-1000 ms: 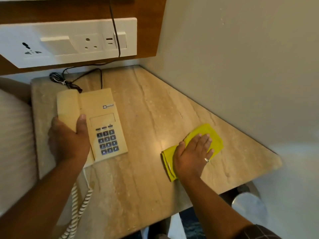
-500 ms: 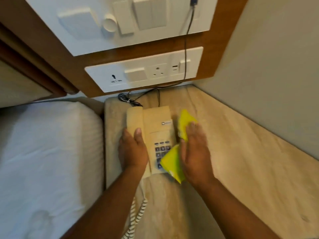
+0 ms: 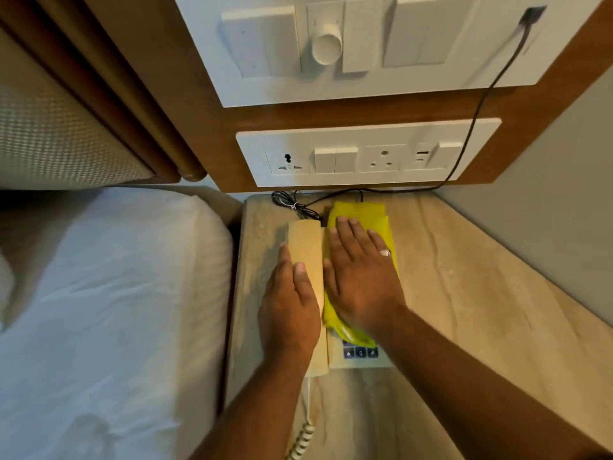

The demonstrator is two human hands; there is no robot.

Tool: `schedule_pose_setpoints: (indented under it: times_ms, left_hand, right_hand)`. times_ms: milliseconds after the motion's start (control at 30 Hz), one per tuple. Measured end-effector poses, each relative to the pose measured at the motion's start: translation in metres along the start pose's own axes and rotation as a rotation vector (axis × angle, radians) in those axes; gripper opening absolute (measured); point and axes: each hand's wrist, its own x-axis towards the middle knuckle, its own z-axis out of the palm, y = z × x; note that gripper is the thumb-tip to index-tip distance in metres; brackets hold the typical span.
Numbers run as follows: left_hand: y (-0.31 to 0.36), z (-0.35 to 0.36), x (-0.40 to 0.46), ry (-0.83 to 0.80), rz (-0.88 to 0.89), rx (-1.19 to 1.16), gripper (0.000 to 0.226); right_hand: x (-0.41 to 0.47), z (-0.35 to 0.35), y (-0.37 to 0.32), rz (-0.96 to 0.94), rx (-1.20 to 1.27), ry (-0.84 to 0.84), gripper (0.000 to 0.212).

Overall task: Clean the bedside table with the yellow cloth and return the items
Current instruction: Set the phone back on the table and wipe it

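yellow cloth (image 3: pixel 363 215) spread over beige telephone (image 3: pixel 305 247)

telephone keypad (image 3: pixel 360 351): I see only its bottom row; yellow cloth (image 3: pixel 361 220) and right hand (image 3: pixel 360 277) cover the rest.
coiled cord (image 3: pixel 300 443): cut off at the bottom edge.
key symbols: too small for me.

- Left hand (image 3: pixel 289 307) lies palm-down, thumb alongside, fingers curled over the edge.
- Right hand (image 3: pixel 360 277) is flat, fingers spread, ring showing, both forearms reaching forward.
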Motion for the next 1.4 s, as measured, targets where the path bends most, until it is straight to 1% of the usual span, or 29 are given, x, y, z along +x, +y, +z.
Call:
schedule_pose_setpoints:
  times_ms: [100, 233, 367, 467, 567, 633, 700, 800, 900, 967, 1067, 1267, 1333, 1400]
  left_hand:
    - [0.001, 0.001, 0.001, -0.015, -0.014, 0.000, 0.053]
    - [-0.001, -0.001, 0.000, -0.027, -0.004, -0.062, 0.063]
    - [-0.002, -0.001, 0.000, -0.038, 0.012, -0.043, 0.066]
    - [-0.002, -0.002, 0.000, -0.043, 0.016, -0.045, 0.066]
    - [-0.003, -0.002, -0.002, -0.045, 0.014, -0.074, 0.064]
    - [-0.004, -0.001, -0.002, -0.039, 0.016, -0.086, 0.064]
    - [-0.003, 0.001, -0.001, -0.031, 0.008, -0.075, 0.065]
    - [-0.001, 0.002, -0.001, -0.028, -0.003, -0.062, 0.066]
    - [-0.001, -0.001, -0.001, -0.034, -0.011, -0.059, 0.064]
    - [0.000, -0.002, -0.002, -0.033, -0.018, -0.059, 0.062]
    - [-0.001, 0.000, -0.001, -0.033, -0.025, -0.039, 0.058]
    - [-0.002, 0.000, 0.001, -0.017, -0.023, -0.005, 0.055]
    - [-0.001, 0.001, 0.001, -0.020, -0.015, 0.008, 0.053]
    - [-0.001, 0.001, 0.001, -0.030, 0.012, 0.012, 0.052]
  right_hand:
    - [-0.050, 0.010, -0.003, -0.039, 0.003, 0.020, 0.061]
    - [-0.085, 0.022, -0.009, -0.045, 0.015, -0.010, 0.060]
    - [-0.067, 0.018, -0.007, -0.042, 0.026, 0.004, 0.060]
    - [-0.026, 0.007, 0.004, -0.059, -0.007, -0.031, 0.062]
    - [0.025, -0.008, 0.018, -0.056, -0.028, -0.106, 0.062]
    - [0.035, -0.010, 0.018, -0.048, -0.053, -0.114, 0.062]
    - [0.018, -0.006, 0.010, -0.040, -0.054, -0.071, 0.063]
    - [-0.035, 0.007, -0.003, -0.030, -0.011, -0.003, 0.061]
    - [-0.084, 0.022, -0.012, -0.026, 0.026, -0.007, 0.060]
    - [-0.101, 0.028, -0.013, -0.048, 0.015, -0.027, 0.062]
    - [-0.091, 0.027, -0.008, -0.068, 0.025, -0.005, 0.062]
    - [-0.021, 0.007, -0.002, -0.008, 0.019, 0.020, 0.063]
    - [-0.019, 0.007, 0.001, -0.003, 0.022, 0.028, 0.062]
    - [-0.036, 0.011, 0.002, -0.009, 0.030, 0.034, 0.061]
